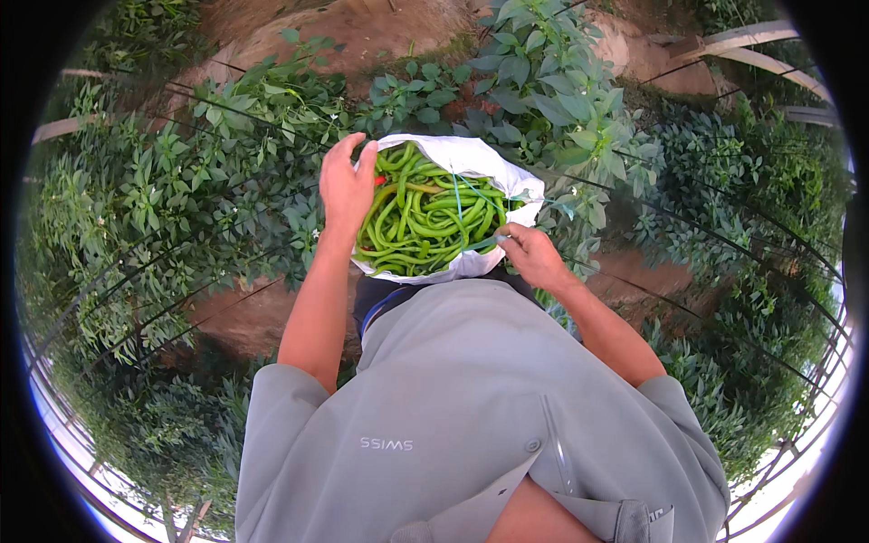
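Observation:
A white sack (484, 159) full of long green peppers (425, 213) stands open in front of my body. A few red bits show among the peppers near the sack's left side. My left hand (348, 181) is at the left rim, fingers bent and thumb apart from them, with nothing visible between. At the right rim, my right hand (536, 256) is closed, thumb and forefinger pinched on blue-green twine (480, 243). The twine crosses over the peppers, and loose strands hang past the sack's right edge. The sack's lower part is hidden.
Leafy pepper plants (145, 199) grow in rows on both sides, and a tall plant (561, 100) rises just beyond the sack. Dark lines (661, 213) run through the foliage. Bare brown soil (240, 317) shows between rows. Pale curved poles (751, 36) stand at the far right.

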`<move>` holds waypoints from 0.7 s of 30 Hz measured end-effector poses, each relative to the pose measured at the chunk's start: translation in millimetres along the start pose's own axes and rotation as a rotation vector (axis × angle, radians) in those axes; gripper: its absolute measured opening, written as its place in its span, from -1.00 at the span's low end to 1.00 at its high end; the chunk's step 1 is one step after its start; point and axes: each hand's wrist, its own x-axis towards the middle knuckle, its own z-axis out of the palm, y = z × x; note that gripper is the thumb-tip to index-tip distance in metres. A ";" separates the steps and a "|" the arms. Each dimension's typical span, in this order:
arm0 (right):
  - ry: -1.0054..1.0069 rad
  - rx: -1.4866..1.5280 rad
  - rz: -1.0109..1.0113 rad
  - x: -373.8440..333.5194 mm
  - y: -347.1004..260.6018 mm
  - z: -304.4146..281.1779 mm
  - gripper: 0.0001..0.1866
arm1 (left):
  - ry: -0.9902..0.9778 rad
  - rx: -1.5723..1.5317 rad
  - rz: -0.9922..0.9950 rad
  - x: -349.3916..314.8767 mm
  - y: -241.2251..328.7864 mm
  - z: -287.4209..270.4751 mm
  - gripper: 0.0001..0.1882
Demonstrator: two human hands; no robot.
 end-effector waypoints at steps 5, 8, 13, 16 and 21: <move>-0.255 0.071 -0.006 -11.7 -65.9 -19.7 -0.75 | -0.263 -0.092 -0.105 -2.3 -44.2 30.8 -0.48; -0.347 -0.126 -0.066 -14.6 -106.2 -17.1 -0.74 | -0.106 -0.131 0.026 -27.7 -57.7 43.7 -0.68; -0.441 -0.438 -0.315 20.7 -155.6 -19.0 -0.78 | -0.046 -0.080 -0.150 -41.3 -40.1 45.0 -0.78; -0.478 -0.660 -0.521 40.3 -172.6 -22.8 -0.79 | -0.046 -0.093 -0.182 -43.7 -32.7 28.7 -0.79; -0.424 -0.996 -0.628 80.7 -178.7 -13.2 -0.82 | -0.032 -0.141 -0.143 -73.6 -36.7 -0.1 -0.80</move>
